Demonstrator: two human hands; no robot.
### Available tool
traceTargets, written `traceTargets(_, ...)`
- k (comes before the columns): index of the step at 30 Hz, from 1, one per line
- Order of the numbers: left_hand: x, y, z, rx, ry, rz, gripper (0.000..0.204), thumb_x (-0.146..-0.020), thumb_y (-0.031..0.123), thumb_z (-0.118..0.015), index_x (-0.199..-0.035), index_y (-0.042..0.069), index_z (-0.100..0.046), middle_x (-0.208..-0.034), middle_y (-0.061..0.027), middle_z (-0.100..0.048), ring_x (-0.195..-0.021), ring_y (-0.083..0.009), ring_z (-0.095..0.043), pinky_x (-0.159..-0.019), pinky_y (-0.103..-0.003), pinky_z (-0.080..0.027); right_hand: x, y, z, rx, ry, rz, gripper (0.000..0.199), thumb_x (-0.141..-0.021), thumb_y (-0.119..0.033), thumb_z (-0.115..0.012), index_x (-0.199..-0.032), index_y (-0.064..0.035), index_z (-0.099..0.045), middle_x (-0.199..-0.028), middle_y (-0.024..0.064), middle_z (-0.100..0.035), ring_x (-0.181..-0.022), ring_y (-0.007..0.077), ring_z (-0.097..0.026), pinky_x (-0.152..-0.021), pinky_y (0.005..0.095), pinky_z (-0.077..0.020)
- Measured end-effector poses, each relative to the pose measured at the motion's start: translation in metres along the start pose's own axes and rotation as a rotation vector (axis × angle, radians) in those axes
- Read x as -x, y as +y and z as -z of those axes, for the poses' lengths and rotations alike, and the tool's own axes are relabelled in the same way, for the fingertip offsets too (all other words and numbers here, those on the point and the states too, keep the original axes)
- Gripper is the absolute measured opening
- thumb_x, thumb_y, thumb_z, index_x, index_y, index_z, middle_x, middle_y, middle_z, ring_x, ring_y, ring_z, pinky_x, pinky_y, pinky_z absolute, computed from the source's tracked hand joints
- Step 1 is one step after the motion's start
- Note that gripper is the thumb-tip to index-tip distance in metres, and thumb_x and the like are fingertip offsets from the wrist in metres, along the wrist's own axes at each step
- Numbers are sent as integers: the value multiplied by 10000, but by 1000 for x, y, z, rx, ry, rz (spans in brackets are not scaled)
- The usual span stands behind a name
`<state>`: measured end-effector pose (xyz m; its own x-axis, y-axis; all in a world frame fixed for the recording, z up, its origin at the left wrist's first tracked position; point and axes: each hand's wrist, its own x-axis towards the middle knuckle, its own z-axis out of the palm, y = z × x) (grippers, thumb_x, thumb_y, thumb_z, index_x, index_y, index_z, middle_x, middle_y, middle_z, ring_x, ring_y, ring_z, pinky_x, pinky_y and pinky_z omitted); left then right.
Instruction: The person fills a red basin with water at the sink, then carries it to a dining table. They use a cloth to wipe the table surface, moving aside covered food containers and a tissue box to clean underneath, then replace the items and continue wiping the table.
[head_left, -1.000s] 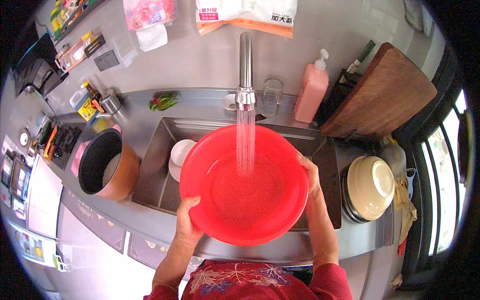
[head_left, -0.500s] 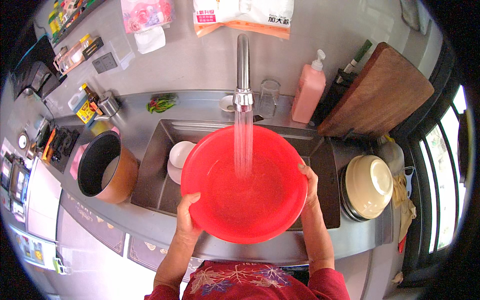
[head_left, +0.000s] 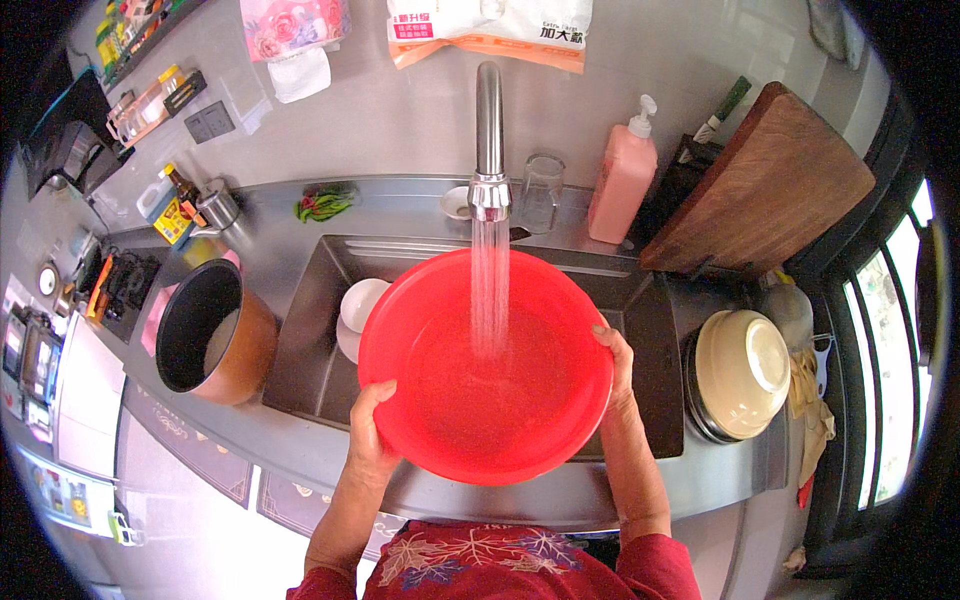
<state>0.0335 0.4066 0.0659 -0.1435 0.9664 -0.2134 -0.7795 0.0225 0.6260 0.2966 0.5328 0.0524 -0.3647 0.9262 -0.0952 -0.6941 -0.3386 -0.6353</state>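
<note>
Between both hands a red plastic basin point(head_left: 440, 420) is held over the dark sink point(head_left: 310, 350), under the running faucet point(head_left: 490, 190). Water streams from the spout into it and ripples on the bottom. My left hand point(head_left: 370, 425) grips the near left rim with the thumb on top. On the right rim my right hand point(head_left: 618, 365) has its thumb over the edge; its other fingers are hidden under the basin. White bowls point(head_left: 362, 303) sit in the sink, partly covered by the basin's left side.
A brown pot point(head_left: 250, 345) with a dark inside stands left of the sink. Upturned cream bowls point(head_left: 742, 375) lie on the right. Behind are a pink pump bottle point(head_left: 622, 175), a glass point(head_left: 541, 195), a wooden cutting board point(head_left: 760, 190) and green-and-red vegetables point(head_left: 324, 204).
Water keeps running into the basin, which both hands still hold. The basin has shifted very slightly left; the view itself has moved a little.
</note>
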Motion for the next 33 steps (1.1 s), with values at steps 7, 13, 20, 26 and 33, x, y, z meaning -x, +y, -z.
traceTargets(7, -2, 4, -10, 2, -34, -45, 509, -905, 268, -536, -1348, 32, -454, -1317, -123, -559, -1180, -270, -558, -1016, -439, -439, -4, 2, 5, -36, -41, 16, 627, -786, -259, -560, -1357, -22, -458, -1321, 155, -550, -1205, 318, -521, -1050, 452, -384)
traceTargets(13, -3, 6, -7, 39, -39, -40, 491, -919, 277, -541, -1343, 42, -465, -1314, -113, -564, -1184, -265, -556, -1012, -443, -439, 0, 0, -4, -25, -27, 13, 628, -776, -241, -557, -1356, -20, -457, -1327, 159, -544, -1212, 319, -515, -1054, 451, -381)
traceTargets(20, -5, 4, -1, 20, -43, -29, 481, -899, 265, -557, -1319, 41, -489, -1292, -120, -579, -1177, -261, -563, -1013, -443, -440, -2, 2, 2, 12, -38, 26, 671, -737, -220, -556, -1364, -5, -447, -1330, 165, -542, -1219, 321, -512, -1062, 446, -376)
traceTargets(26, -4, 0, -3, 19, -19, -42, 504, -895, 258, -558, -1340, 39, -469, -1303, -119, -572, -1177, -264, -565, -1017, -441, -438, -6, 5, 11, 27, -42, 28, 689, -713, -202, -545, -1363, 3, -448, -1328, 168, -544, -1211, 320, -518, -1061, 441, -380)
traceTargets(33, -3, -4, 1, 51, 10, -3, 505, -888, 253, -569, -1336, 39, -473, -1301, -123, -574, -1173, -266, -566, -1007, -438, -447, -5, 7, 12, 25, -9, -8, 698, -695, -193, -559, -1357, 2, -456, -1315, 167, -555, -1192, 320, -534, -1052, 442, -391)
